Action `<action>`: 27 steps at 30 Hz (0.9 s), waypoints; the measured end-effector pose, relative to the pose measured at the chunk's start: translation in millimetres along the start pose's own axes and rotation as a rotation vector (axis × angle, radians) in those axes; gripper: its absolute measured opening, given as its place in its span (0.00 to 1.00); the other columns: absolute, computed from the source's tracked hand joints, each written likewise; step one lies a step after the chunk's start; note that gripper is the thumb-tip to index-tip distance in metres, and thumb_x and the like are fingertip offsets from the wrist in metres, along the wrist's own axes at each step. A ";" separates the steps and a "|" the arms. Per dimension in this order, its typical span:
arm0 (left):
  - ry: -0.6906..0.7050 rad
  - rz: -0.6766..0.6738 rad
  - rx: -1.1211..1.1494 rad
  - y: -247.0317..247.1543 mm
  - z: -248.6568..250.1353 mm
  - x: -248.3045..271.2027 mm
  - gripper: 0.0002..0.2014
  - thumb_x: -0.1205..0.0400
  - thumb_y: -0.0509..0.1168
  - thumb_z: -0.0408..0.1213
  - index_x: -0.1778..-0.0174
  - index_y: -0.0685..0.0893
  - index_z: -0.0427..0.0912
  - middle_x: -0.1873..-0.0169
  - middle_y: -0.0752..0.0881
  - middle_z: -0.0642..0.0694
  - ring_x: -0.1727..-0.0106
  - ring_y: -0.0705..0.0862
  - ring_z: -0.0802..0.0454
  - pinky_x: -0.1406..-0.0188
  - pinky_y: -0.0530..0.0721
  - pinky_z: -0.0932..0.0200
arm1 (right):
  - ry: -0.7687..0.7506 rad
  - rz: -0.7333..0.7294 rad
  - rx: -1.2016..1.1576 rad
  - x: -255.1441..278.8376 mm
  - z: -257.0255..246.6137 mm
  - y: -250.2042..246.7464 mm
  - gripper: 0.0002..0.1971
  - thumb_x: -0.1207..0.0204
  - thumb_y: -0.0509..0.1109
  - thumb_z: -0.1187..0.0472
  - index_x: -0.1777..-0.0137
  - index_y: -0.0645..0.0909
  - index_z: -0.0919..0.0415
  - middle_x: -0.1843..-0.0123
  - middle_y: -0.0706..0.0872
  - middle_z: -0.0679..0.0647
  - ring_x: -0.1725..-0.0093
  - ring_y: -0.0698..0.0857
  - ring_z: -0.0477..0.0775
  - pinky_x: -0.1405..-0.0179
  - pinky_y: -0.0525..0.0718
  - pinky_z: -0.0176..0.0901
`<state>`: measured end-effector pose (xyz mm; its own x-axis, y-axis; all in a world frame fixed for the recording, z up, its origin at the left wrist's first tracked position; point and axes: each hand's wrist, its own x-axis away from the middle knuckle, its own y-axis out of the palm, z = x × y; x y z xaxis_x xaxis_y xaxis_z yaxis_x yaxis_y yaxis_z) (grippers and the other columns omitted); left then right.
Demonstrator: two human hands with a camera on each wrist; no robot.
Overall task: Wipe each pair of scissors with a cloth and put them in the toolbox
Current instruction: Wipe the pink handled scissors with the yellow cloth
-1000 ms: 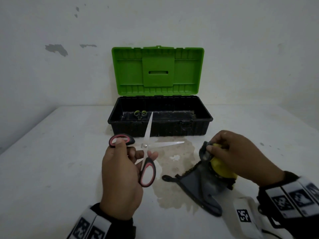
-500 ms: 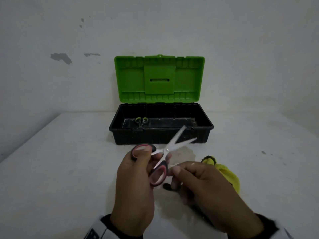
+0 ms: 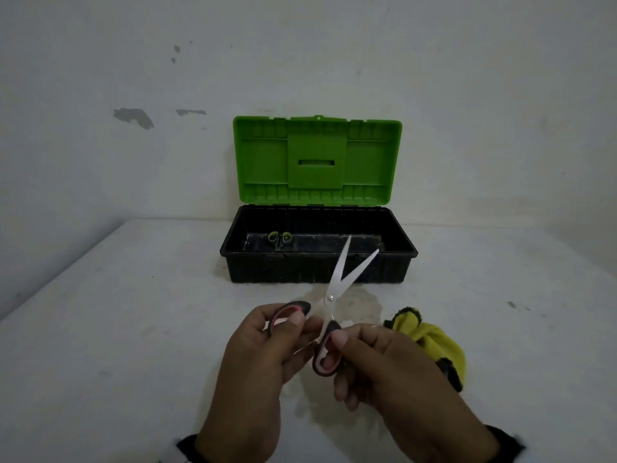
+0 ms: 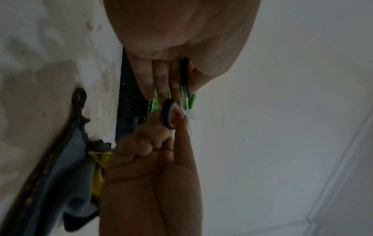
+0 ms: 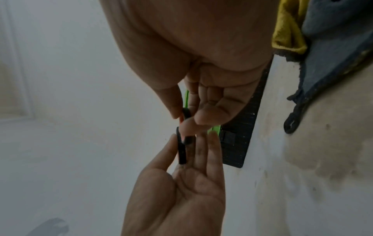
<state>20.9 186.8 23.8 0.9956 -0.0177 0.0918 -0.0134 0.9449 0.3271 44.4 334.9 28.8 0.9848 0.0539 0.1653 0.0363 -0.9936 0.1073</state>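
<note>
1. Head cam: high, looks fwd and down over the tabletop toward the back wall; hands low in the pic, toolbox mid-distance.
2. L wrist cam: very close, rolled sideways (tabletop runs down the left edge), looks along the fingers.
3. R wrist cam: same closeness, tabletop at right.
4. All 3 share the scissors, toolbox, cloth.

right hand: thumb and curled fingers pinch one black handle loop of scissors | left hand: palm up below the scissors, fingers straight, thumb against other loop | toolbox: black wall right of scissors | cloth: yellow-grey, on worktop beyond toolbox
</note>
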 end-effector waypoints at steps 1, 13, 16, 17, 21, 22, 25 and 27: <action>0.011 -0.006 -0.046 -3.1 0.2 -0.2 0.07 0.17 0.65 0.33 0.45 0.84 0.41 0.57 0.93 0.41 0.53 0.92 0.47 0.47 0.87 0.45 | -0.018 0.009 0.000 0.5 -0.3 -1.2 0.12 0.20 0.70 0.62 0.60 0.86 0.70 0.65 0.90 0.62 0.74 0.82 0.54 0.76 0.79 0.41; 0.137 -0.064 -0.432 -11.6 -4.4 8.1 0.08 0.17 0.66 0.41 0.50 0.89 0.58 0.64 0.93 0.53 0.62 0.92 0.54 0.68 0.89 0.55 | 0.023 0.109 -0.135 0.7 4.6 9.5 0.08 0.27 0.75 0.64 0.65 0.89 0.68 0.65 0.90 0.68 0.75 0.87 0.56 0.79 0.84 0.39; 0.067 -0.062 -0.446 -13.0 -2.3 5.5 0.09 0.16 0.63 0.47 0.50 0.90 0.55 0.66 0.92 0.52 0.65 0.90 0.53 0.68 0.89 0.55 | -0.014 0.094 -0.051 -0.4 1.6 6.3 0.09 0.25 0.75 0.64 0.64 0.89 0.68 0.64 0.91 0.68 0.72 0.88 0.58 0.74 0.86 0.42; 0.023 -0.024 -0.439 -13.8 0.4 4.2 0.11 0.17 0.62 0.50 0.51 0.90 0.54 0.67 0.91 0.50 0.68 0.89 0.52 0.70 0.88 0.55 | -0.041 0.097 0.000 -1.9 1.4 3.2 0.09 0.24 0.75 0.64 0.63 0.89 0.67 0.63 0.91 0.67 0.70 0.89 0.60 0.72 0.87 0.44; -0.118 0.019 -0.430 -15.0 10.1 -3.0 0.26 0.20 0.55 0.64 0.58 0.90 0.48 0.73 0.88 0.38 0.75 0.80 0.47 0.73 0.78 0.57 | -0.151 0.122 0.213 -5.3 -3.1 -3.3 0.04 0.25 0.76 0.63 0.56 0.93 0.60 0.62 0.93 0.60 0.63 0.92 0.60 0.63 0.90 0.47; -0.108 0.003 -0.434 -14.0 11.4 -4.0 0.27 0.20 0.56 0.64 0.58 0.89 0.46 0.75 0.86 0.38 0.77 0.79 0.48 0.74 0.77 0.58 | -0.177 0.115 0.271 -5.8 -4.3 -3.8 0.04 0.25 0.77 0.63 0.54 0.93 0.57 0.61 0.94 0.58 0.62 0.93 0.57 0.60 0.91 0.47; -0.012 -0.009 -0.353 -10.3 12.9 -8.1 0.17 0.18 0.64 0.52 0.58 0.90 0.43 0.74 0.89 0.40 0.75 0.85 0.47 0.71 0.84 0.59 | -0.244 0.118 0.362 -7.6 -7.6 -6.0 0.06 0.29 0.81 0.62 0.55 0.94 0.51 0.62 0.94 0.49 0.63 0.92 0.45 0.62 0.88 0.35; 0.024 -0.003 -0.217 -9.5 11.9 -14.3 0.09 0.19 0.69 0.40 0.58 0.92 0.40 0.67 0.92 0.41 0.65 0.91 0.48 0.62 0.89 0.59 | -0.243 0.135 0.398 -8.0 -9.9 -7.0 0.08 0.29 0.81 0.62 0.55 0.93 0.46 0.60 0.94 0.43 0.63 0.91 0.40 0.64 0.84 0.27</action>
<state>5.8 174.1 30.6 0.9976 -0.0154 0.0674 0.0074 0.9931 0.1168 34.6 342.4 36.3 0.9947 -0.0555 -0.0870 -0.0786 -0.9535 -0.2909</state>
